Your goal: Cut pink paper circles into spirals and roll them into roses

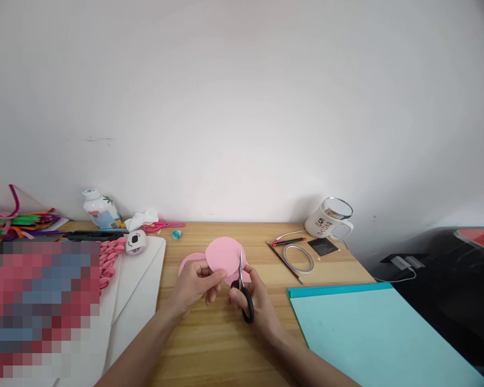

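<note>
Worktop under all | pink paper disc above worktop, pinched in left hand's fingers, overlapping other pink pieces | black-handled scissors gripped in right hand's fingers, blades upright at disc's right edge
</note>
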A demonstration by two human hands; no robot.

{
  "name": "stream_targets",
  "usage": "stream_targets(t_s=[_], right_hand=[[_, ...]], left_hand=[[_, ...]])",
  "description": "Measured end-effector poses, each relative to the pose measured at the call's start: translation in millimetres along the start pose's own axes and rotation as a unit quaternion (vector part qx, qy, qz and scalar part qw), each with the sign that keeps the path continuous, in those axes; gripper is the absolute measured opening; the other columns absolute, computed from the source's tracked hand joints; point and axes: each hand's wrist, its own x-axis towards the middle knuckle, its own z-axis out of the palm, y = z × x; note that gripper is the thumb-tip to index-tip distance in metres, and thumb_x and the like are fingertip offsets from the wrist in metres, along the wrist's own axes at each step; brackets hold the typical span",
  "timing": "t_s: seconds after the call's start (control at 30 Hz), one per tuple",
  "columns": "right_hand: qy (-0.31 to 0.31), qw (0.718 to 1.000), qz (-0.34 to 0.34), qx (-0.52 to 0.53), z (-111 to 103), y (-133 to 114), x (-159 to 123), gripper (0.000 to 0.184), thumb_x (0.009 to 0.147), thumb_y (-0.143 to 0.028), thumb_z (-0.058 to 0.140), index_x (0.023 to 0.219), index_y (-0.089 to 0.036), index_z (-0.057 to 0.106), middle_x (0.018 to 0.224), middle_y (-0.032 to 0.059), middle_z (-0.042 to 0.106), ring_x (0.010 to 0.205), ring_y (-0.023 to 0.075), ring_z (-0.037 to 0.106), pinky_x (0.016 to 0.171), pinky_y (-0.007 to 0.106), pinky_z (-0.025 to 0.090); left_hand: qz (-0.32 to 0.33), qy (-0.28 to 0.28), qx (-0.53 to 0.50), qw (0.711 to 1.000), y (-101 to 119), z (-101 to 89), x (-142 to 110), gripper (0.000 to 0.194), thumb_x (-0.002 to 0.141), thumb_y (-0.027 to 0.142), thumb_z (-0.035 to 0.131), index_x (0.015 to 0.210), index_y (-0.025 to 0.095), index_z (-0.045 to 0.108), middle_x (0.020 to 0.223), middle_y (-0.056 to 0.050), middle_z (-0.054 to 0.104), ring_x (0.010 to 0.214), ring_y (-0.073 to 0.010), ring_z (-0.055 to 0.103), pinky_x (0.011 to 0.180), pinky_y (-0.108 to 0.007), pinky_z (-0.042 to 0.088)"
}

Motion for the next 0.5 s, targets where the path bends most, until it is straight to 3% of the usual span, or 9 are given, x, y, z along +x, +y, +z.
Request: stream_targets(t_s=[0.33, 0.5], right_hand=[[-0.02, 1.0, 0.003, 0.02, -0.4, 0.6, -1.4, 0.056, 0.071, -0.048, 0.067, 0.111, -0.021, 0.039, 0.05, -0.0088, 0.052, 0.046, 0.0132, 0.051, 0.044, 0.023, 0.037], [-0.043, 0.999, 0.007, 0.026, 2.3, 1.4, -3.2, 0.06, 0.071, -0.053, 0.066, 0.112, -0.021, 0.037, 0.051, -0.0084, 0.05, 0.044, 0.0118, 0.043, 0.042, 0.022, 0.03]], left_hand=[[0.013, -0.001, -0.035, 0.999, 0.9, 0.2, 0.2, 0.03, 0.068, 0.04, 0.069, 0.061, 0.015, 0.054, 0.049, 0.003, 0.057, 0.032, -0.0065, 0.046, 0.031, -0.017, 0.033], [0.004, -0.007, -0.067, 0.998, -3.6, 2.9, 1.1, 0.031, 0.068, 0.039, 0.071, 0.061, 0.014, 0.055, 0.051, 0.002, 0.059, 0.032, -0.0072, 0.049, 0.031, -0.017, 0.034]])
